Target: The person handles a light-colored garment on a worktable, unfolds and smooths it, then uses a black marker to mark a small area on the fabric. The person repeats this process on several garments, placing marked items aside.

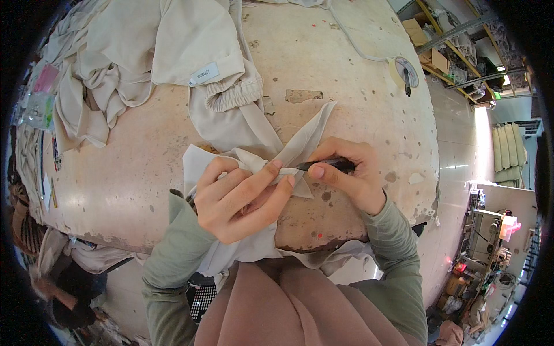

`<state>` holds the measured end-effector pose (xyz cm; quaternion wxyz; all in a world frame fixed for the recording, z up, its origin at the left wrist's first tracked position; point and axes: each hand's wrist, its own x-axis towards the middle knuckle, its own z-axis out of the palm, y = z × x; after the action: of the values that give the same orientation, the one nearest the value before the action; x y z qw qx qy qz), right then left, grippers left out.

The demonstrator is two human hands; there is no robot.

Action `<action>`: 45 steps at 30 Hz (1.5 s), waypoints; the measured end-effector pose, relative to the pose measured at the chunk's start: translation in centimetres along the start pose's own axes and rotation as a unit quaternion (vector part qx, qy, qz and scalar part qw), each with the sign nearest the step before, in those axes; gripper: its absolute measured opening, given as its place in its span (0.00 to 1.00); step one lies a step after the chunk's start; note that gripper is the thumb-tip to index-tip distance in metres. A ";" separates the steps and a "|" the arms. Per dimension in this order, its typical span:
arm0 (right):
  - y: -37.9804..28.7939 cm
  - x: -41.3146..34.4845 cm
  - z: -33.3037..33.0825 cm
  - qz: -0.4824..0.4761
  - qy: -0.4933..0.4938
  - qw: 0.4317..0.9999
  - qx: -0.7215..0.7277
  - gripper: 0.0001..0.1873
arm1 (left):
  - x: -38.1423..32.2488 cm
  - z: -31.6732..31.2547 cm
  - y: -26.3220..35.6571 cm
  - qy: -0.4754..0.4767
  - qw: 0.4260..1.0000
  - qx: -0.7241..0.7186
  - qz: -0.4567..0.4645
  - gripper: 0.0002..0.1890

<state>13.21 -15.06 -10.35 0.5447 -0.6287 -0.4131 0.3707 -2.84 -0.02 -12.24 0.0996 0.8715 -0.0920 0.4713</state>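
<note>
My left hand pinches a narrow folded end of off-white cloth between its thumb and fingers. A small black pointed hand tool is gripped in my right hand; its kind is partly hidden by the fingers. The tool's tip meets or almost meets the pinched cloth. Beyond my hands, a pointed fabric strip slants up to the right. The cloth under my left hand runs on to a garment with a gathered elastic edge and a sewn-in label bearing writing.
Off-white garments lie heaped at the table's far left. On the worn, stained tabletop, a tape roll sits far right with a black pen across it. Shelving stands beyond the right edge. Another person is at lower left.
</note>
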 end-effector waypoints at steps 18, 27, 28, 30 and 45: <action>-0.1 -0.1 0.0 0.043 -0.008 0.998 0.034 0.10 | 0.0 0.2 0.1 0.017 1.000 -0.002 -0.005 0.19; -0.1 -0.1 0.1 0.043 -0.003 0.998 0.047 0.09 | 0.1 -0.1 0.0 -0.001 1.000 -0.002 0.002 0.17; -0.1 -0.1 0.2 0.050 -0.001 0.998 0.046 0.09 | 0.1 -0.1 0.0 0.000 1.000 -0.001 0.004 0.17; -0.1 -0.2 0.1 0.055 0.000 0.997 0.045 0.09 | 0.1 0.0 0.0 0.001 1.000 -0.003 0.002 0.17; 0.6 0.5 0.9 0.047 0.094 0.994 0.029 0.15 | 1.1 0.9 0.4 -0.124 0.696 -0.425 -0.566 0.10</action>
<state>12.68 -14.32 -11.04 0.5809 -0.6634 -0.3196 0.3469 -1.62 -0.71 -11.80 0.6949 0.6744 0.2162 0.1248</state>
